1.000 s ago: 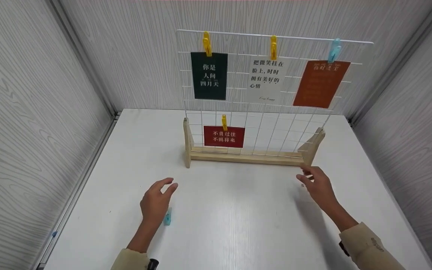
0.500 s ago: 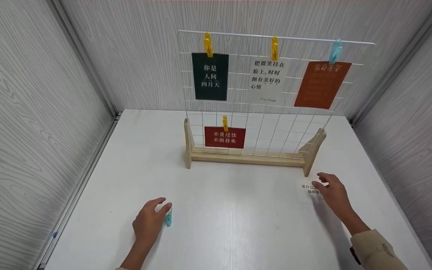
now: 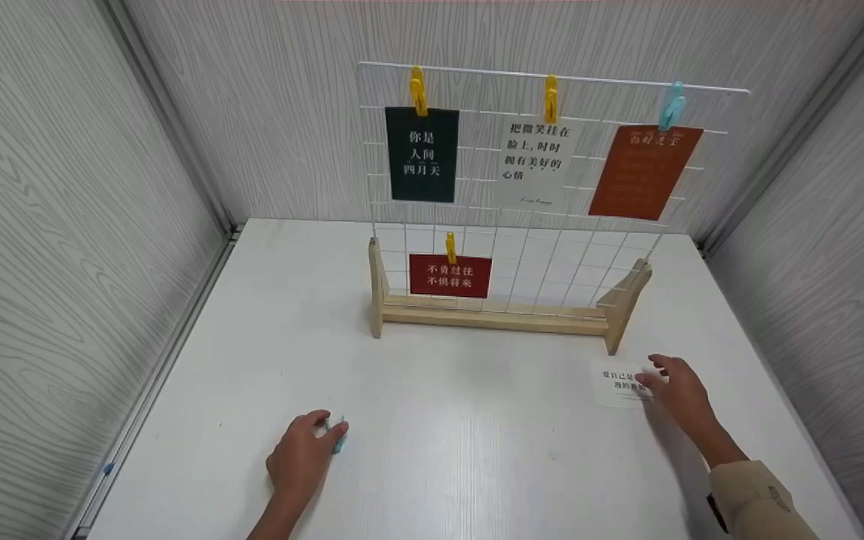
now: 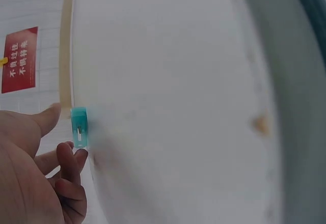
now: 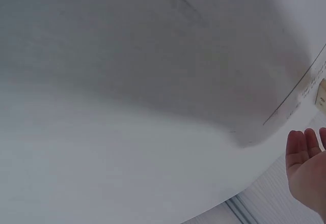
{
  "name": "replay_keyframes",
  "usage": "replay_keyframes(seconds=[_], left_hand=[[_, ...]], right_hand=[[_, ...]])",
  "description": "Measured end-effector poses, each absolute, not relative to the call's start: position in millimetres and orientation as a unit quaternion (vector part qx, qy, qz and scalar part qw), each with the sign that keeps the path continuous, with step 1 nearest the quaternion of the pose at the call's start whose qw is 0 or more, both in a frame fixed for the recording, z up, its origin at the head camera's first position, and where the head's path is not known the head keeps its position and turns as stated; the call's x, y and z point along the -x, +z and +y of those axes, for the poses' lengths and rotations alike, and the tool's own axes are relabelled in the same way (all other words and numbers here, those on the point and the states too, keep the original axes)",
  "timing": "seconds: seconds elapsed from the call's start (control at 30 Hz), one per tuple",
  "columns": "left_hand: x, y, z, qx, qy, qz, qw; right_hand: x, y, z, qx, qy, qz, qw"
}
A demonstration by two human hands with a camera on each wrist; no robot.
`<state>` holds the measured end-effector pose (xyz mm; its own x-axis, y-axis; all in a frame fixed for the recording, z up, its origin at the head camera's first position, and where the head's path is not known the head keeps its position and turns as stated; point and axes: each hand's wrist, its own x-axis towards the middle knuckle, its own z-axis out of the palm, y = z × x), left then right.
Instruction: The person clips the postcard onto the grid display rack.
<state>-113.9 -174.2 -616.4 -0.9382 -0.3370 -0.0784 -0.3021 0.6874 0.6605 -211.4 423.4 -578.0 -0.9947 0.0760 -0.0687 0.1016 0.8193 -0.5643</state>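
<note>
My left hand [image 3: 298,456] is low on the white table with thumb and fingertips spread around a teal clip [image 4: 79,127]. In the left wrist view a gap shows between the thumb and the clip, and the other fingertips are right at its lower end. Over the right edge of a white card [image 3: 618,384] with printed characters is my right hand [image 3: 678,394], its fingers loosely bent and holding nothing. Part of the card's print is hidden behind that hand.
A white wire grid [image 3: 529,262] stands in a wooden base [image 3: 492,321] behind the hands. Yellow clips and a light blue clip [image 3: 673,106] hold a dark green card [image 3: 422,184], a white one, an orange card [image 3: 646,180] and a red card [image 3: 450,291] on it. Wood-grain walls enclose the table.
My left hand has come down and toward me to the teal clip. My right hand has moved right and toward me, from beside the base's right foot to the white card, uncovering much of it.
</note>
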Motion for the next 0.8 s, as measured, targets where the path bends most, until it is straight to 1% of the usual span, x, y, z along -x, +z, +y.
replay_keyframes(seconds=[0.13, 0.23, 0.4, 0.57, 0.8], left_hand=[[114, -618, -171, -0.177, -0.361, -0.915, 0.020], [113, -618, -169, -0.177, -0.359, -0.916, 0.023], [114, -616, -167, -0.175, -0.357, -0.917, 0.017], [115, -616, -166, -0.176, -0.360, -0.916, 0.012], [115, -618, -165, -0.159, -0.340, -0.926, 0.045]], right_hand=[[212, -580, 426, -0.067, -0.314, 0.945, 0.068], [213, -580, 426, -0.054, -0.309, 0.946, 0.081], [213, -581, 425, -0.009, -0.263, 0.962, 0.074], [211, -580, 427, -0.015, -0.265, 0.962, 0.063], [215, -582, 438, -0.022, -0.236, 0.970, 0.051]])
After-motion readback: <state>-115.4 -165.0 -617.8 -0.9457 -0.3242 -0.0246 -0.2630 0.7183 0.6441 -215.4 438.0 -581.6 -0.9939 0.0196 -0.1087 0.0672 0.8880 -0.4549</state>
